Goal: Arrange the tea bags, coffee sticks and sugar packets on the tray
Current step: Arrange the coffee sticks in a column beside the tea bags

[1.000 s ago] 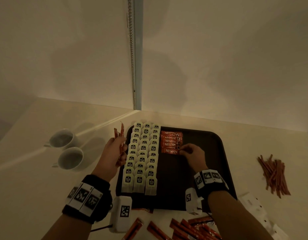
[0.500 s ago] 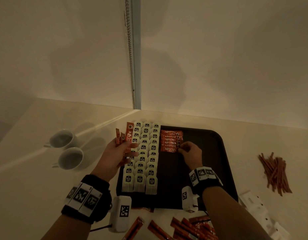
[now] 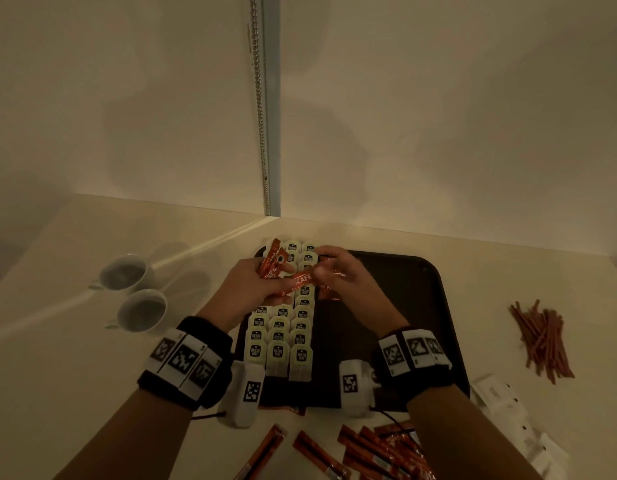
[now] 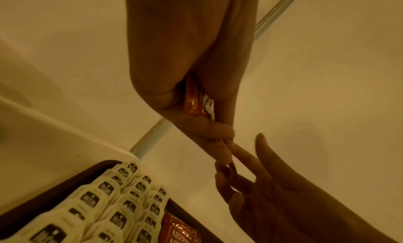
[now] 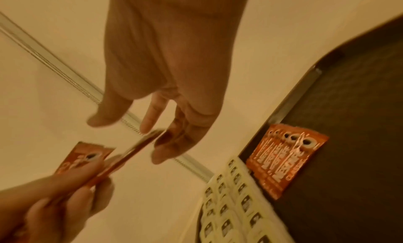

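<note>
A dark tray carries three columns of white tea bags and, right of them, a short overlapping row of orange coffee sticks. My left hand hovers over the far tea bags and grips a small bundle of coffee sticks. My right hand meets it there. The right hand's fingers hold the end of one stick that juts from the bundle, while the thumb stands apart. Both hands are above the tray, not touching it.
Two white cups stand left of the tray. Loose coffee sticks lie on the table in front of it. Thin brown sticks are piled at the right, with white packets nearer me. Walls close the back.
My right hand has left the row of sticks on the tray and gone left to the bundle. My left hand has swung right, over the tea bags, to meet it.
</note>
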`<state>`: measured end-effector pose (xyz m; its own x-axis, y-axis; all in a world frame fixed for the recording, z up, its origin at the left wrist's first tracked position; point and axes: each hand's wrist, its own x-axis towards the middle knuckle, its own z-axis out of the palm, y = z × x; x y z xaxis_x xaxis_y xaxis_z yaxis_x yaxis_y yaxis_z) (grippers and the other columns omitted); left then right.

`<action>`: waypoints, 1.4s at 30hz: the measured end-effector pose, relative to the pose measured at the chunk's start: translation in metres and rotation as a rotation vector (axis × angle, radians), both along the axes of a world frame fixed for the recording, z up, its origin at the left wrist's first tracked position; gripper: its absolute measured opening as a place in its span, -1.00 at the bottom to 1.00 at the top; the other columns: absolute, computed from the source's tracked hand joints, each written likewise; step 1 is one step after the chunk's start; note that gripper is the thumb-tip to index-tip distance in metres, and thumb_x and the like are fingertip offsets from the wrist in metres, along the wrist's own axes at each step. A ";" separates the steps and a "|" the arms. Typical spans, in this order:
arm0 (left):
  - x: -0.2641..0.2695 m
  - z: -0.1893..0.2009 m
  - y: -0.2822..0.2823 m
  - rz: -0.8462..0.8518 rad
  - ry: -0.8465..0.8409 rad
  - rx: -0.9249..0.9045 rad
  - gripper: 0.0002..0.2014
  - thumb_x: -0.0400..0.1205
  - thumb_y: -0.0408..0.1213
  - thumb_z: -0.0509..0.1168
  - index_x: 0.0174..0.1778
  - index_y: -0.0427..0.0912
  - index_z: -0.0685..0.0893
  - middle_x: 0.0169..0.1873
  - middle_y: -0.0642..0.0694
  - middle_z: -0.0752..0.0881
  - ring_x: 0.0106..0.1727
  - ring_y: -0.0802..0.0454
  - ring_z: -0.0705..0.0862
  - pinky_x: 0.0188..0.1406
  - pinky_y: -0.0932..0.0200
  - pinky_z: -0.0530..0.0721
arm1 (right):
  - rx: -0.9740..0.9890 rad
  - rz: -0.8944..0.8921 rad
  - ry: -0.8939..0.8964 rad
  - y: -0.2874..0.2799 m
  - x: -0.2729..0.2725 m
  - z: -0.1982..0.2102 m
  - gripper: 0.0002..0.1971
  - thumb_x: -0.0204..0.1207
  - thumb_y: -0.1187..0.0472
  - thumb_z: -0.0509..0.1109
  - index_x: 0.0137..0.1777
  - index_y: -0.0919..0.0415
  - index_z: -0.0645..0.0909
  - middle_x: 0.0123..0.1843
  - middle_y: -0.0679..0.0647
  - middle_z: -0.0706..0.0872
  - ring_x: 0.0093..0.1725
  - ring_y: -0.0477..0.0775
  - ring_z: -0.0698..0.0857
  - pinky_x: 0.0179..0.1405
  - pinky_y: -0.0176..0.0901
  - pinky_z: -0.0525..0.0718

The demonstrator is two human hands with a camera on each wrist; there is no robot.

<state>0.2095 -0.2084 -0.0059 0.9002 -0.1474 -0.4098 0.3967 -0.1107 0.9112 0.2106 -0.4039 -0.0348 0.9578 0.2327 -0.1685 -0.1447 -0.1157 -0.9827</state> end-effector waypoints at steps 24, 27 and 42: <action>-0.009 0.009 0.003 0.189 -0.237 -0.039 -0.80 0.43 -0.56 0.49 -0.16 -0.17 0.80 -0.22 -0.11 0.83 -0.20 0.00 0.81 -0.13 0.26 0.77 | 0.077 -0.142 0.080 0.003 -0.010 0.027 -0.88 0.50 0.39 0.38 0.01 0.29 0.67 -0.15 0.15 0.73 -0.30 -0.14 0.72 -0.21 -0.35 0.73; -0.010 0.007 0.005 0.170 -0.211 -0.055 -0.79 0.43 -0.57 0.49 -0.19 -0.15 0.79 -0.31 -0.02 0.83 -0.24 0.08 0.81 -0.22 0.36 0.74 | 0.065 -0.110 0.095 -0.001 -0.008 0.026 -0.87 0.50 0.40 0.38 -0.01 0.24 0.68 -0.11 0.18 0.76 -0.25 -0.06 0.73 -0.15 -0.27 0.76; -0.018 -0.023 0.022 0.268 0.070 -0.053 -0.81 0.71 -0.14 0.21 -0.07 -0.15 0.64 -0.59 0.06 0.35 -0.64 0.15 0.26 -0.70 0.33 0.22 | -0.491 -0.179 0.063 -0.071 0.002 -0.051 -0.87 0.52 0.36 0.36 -0.06 0.10 0.59 0.02 -0.03 0.68 0.00 -0.16 0.66 0.14 -0.15 0.67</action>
<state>0.1919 -0.1859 -0.0291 0.8795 0.0694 -0.4707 0.4679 0.0538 0.8821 0.2128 -0.4750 -0.0854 0.9599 -0.0543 -0.2749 -0.2612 -0.5287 -0.8077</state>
